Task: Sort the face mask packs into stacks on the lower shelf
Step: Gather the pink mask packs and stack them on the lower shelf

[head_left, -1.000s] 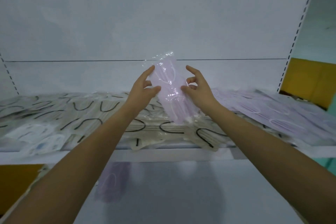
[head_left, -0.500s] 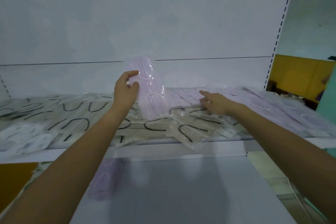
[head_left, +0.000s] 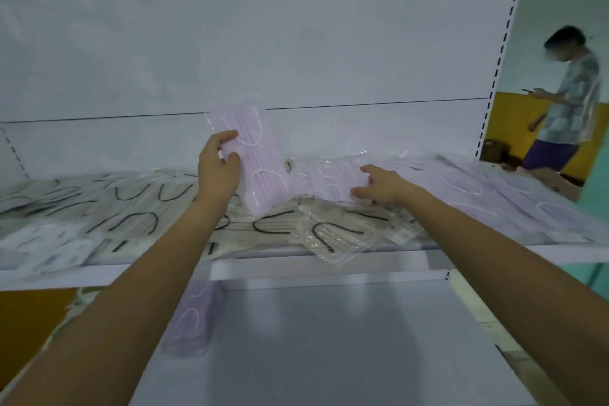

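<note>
My left hand [head_left: 218, 168] grips a lilac face mask pack [head_left: 255, 158] in clear wrap, held upright above the upper shelf [head_left: 296, 257]. My right hand [head_left: 379, 184] reaches onto the upper shelf and pinches the edge of another lilac pack [head_left: 329, 181] lying there. More lilac packs [head_left: 494, 194] spread to the right. Beige packs with black ear loops [head_left: 138, 204] cover the shelf's left and middle. On the lower shelf [head_left: 329, 339] a stack of lilac packs [head_left: 192, 320] sits at the left.
White mask packs [head_left: 49, 247] lie at the upper shelf's left front edge. One beige pack [head_left: 333, 241] hangs over the front lip. A person [head_left: 566, 102] stands beyond the shelf's right upright, against a yellow wall.
My right hand let go of the upright lilac pack and moved right onto the shelf, taking hold of another lilac pack. My left hand keeps the first pack. The view swung right.
</note>
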A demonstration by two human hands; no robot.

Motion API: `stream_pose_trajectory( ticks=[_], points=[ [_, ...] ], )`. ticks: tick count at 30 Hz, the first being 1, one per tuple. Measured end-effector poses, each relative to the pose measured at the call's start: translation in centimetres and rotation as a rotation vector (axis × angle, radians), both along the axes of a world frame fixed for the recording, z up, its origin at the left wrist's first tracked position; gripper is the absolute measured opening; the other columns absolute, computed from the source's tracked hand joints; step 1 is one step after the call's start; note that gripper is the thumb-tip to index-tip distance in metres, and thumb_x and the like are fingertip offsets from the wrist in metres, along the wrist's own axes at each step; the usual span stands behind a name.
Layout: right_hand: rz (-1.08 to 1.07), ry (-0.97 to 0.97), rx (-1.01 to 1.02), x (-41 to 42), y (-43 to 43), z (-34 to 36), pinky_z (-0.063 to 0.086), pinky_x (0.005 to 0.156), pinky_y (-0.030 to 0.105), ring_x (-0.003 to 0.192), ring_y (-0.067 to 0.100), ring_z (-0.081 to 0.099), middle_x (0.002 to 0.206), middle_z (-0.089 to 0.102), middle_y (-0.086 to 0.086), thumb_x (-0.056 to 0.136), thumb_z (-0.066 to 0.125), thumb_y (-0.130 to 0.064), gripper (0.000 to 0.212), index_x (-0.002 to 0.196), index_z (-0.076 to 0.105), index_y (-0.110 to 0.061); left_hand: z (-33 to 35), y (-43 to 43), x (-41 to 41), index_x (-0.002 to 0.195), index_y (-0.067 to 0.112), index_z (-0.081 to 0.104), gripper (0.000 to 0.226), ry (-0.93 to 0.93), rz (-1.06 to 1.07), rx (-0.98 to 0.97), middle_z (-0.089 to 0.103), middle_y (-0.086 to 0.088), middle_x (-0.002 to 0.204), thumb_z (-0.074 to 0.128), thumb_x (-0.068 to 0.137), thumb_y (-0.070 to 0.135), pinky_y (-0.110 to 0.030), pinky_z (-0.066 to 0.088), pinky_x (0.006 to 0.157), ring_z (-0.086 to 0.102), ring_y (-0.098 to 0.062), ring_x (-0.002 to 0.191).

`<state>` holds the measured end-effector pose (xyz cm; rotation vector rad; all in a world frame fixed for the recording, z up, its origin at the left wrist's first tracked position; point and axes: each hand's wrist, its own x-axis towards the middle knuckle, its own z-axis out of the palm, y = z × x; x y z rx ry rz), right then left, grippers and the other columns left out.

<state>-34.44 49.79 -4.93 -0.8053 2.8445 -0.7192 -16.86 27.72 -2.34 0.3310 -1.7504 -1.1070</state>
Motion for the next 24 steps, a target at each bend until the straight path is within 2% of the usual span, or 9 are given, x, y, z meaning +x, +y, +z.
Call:
stream_pose_trajectory(
  ticks=[3, 5, 7, 11, 16, 20, 22, 24],
  points=[
    [0.118, -0.049, -0.043, 0.3, -0.6, -0.1, 0.039, 0.103, 0.043, 0.128, 0.031, 0.042, 0.143, 0.041, 0.009, 0.088, 0.060, -0.029, 0.070, 0.147, 0.023, -0.022, 0.0, 0.3, -0.2, 0.120, 0.010, 0.056, 0.042, -0.003, -0.012, -0.027, 0.052, 0.004, 0.117, 0.038, 0.087, -0.010, -0.028, 0.043, 0.097, 0.049, -0.008, 0.108],
    [0.166, -0.135, -0.161, 0.5, -0.7, 0.1, 0.047, 0.085, 0.032, 0.118, 0.028, 0.051, 0.143, 0.041, 0.006, 0.088, 0.059, -0.016, 0.068, 0.147, 0.025, -0.021, 0.0, 0.3, -0.2, 0.119, 0.010, 0.056, 0.042, 0.002, -0.015, -0.036, 0.053, 0.004, 0.117, 0.038, 0.086, -0.011, -0.031, 0.044, 0.097, 0.049, -0.009, 0.108],
    [0.182, -0.194, -0.278, 0.7, -0.7, 0.6, 0.046, 0.070, 0.023, 0.103, 0.024, 0.056, 0.140, 0.045, 0.008, 0.088, 0.058, -0.009, 0.065, 0.145, 0.028, -0.017, 0.0, 0.3, -0.2, 0.118, 0.009, 0.056, 0.042, 0.006, -0.010, -0.036, 0.053, 0.004, 0.116, 0.037, 0.086, -0.011, -0.031, 0.045, 0.095, 0.050, -0.010, 0.106],
    [0.188, -0.134, -0.293, 1.6, -1.4, 1.1, 0.042, 0.062, 0.020, 0.094, 0.018, 0.055, 0.128, 0.055, 0.007, 0.087, 0.065, -0.017, 0.065, 0.143, 0.032, -0.015, -0.1, 0.3, -0.3, 0.118, 0.010, 0.056, 0.042, 0.002, -0.007, -0.019, 0.053, 0.004, 0.116, 0.037, 0.086, -0.010, -0.028, 0.045, 0.092, 0.052, -0.012, 0.102],
    [0.191, -0.055, -0.116, 2.5, -2.5, 0.8, 0.040, 0.091, 0.030, 0.119, 0.026, 0.049, 0.139, 0.045, 0.010, 0.086, 0.067, -0.018, 0.072, 0.145, 0.027, -0.018, -0.3, 0.2, -0.5, 0.117, 0.012, 0.056, 0.042, -0.003, 0.004, -0.018, 0.053, 0.006, 0.115, 0.038, 0.087, -0.009, -0.029, 0.045, 0.090, 0.053, -0.014, 0.100],
    [0.175, -0.086, -0.070, 2.6, -2.5, 1.4, 0.043, 0.087, 0.032, 0.124, 0.030, 0.045, 0.144, 0.037, 0.013, 0.085, 0.066, -0.013, 0.078, 0.148, 0.020, -0.014, 0.0, 0.2, -0.5, 0.118, 0.013, 0.057, 0.043, 0.001, 0.021, -0.012, 0.053, 0.007, 0.115, 0.038, 0.086, -0.009, -0.031, 0.046, 0.090, 0.054, -0.015, 0.098],
    [0.165, -0.106, -0.098, 2.5, -2.6, 1.5, 0.043, 0.091, 0.034, 0.125, 0.031, 0.043, 0.143, 0.038, 0.013, 0.083, 0.067, -0.011, 0.080, 0.148, 0.019, -0.014, 0.3, 0.4, -0.5, 0.118, 0.011, 0.056, 0.043, 0.012, 0.027, -0.022, 0.053, 0.007, 0.115, 0.038, 0.085, -0.010, -0.030, 0.045, 0.092, 0.053, -0.013, 0.102],
    [0.159, -0.073, -0.143, 2.5, -2.7, 1.4, 0.043, 0.093, 0.035, 0.121, 0.030, 0.046, 0.138, 0.043, 0.013, 0.083, 0.065, -0.007, 0.080, 0.148, 0.019, -0.016, 0.7, 0.7, -0.3, 0.118, 0.011, 0.057, 0.044, 0.027, 0.030, -0.024, 0.054, 0.007, 0.115, 0.038, 0.085, -0.011, -0.028, 0.046, 0.091, 0.054, -0.008, 0.098]
  ],
)
